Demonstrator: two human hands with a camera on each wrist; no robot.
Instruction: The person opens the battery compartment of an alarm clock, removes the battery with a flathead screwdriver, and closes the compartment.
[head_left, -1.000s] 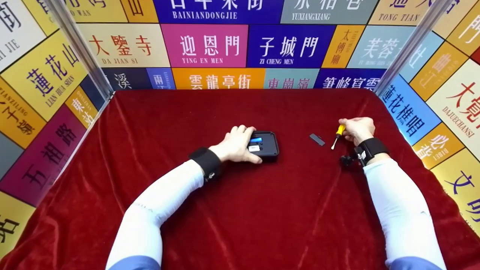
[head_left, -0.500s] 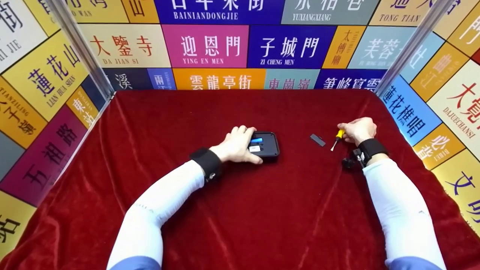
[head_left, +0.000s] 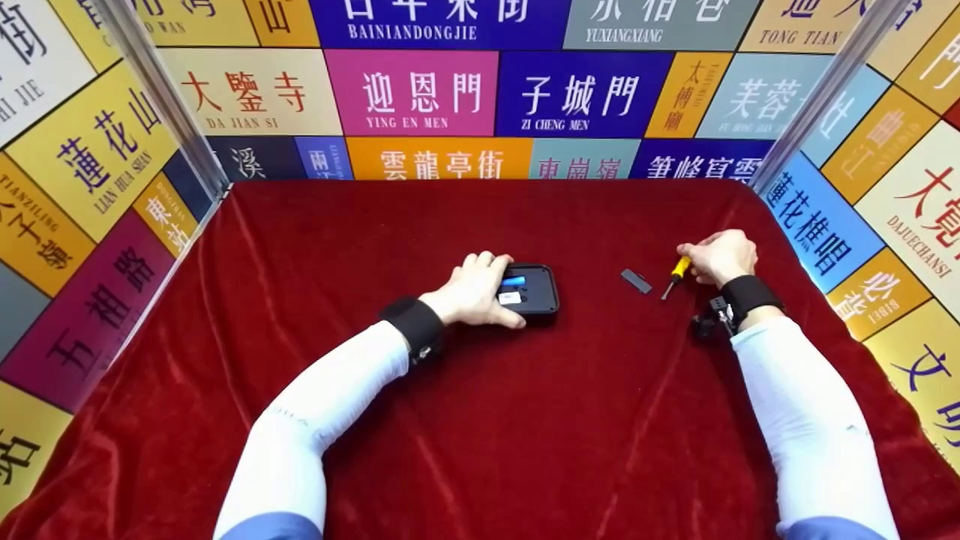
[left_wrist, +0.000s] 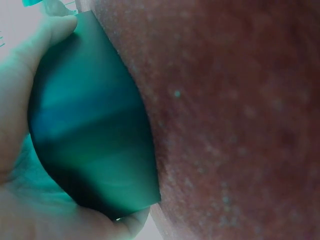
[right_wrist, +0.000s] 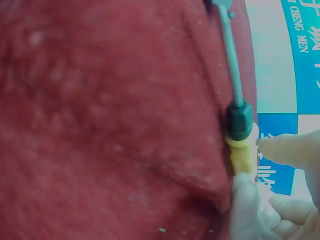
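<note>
My left hand (head_left: 472, 291) spans a black rounded-rectangular device (head_left: 541, 289), its thumb on the near edge and its fingers over the far side. In the device's open recess lie a blue cylinder like a battery (head_left: 514, 281) and a white label. The left wrist view shows thumb and fingers gripping both ends of the dark casing (left_wrist: 95, 110). Over at the right, my right hand (head_left: 721, 255) pinches the yellow handle of a screwdriver (head_left: 680, 268), whose metal shaft points down-left at the cloth. In the right wrist view, fingers (right_wrist: 244, 200) touch that handle (right_wrist: 241, 157).
A small dark grey strip like a battery cover (head_left: 636, 280) lies on the red cloth (head_left: 525, 412), between the device and the screwdriver. Walls with colourful lettered panels (head_left: 420, 94) stand at the back and both sides.
The screwdriver has been lowered slightly onto the cloth, and the right hand has shifted a little to the right. The left hand and the device have stayed put.
</note>
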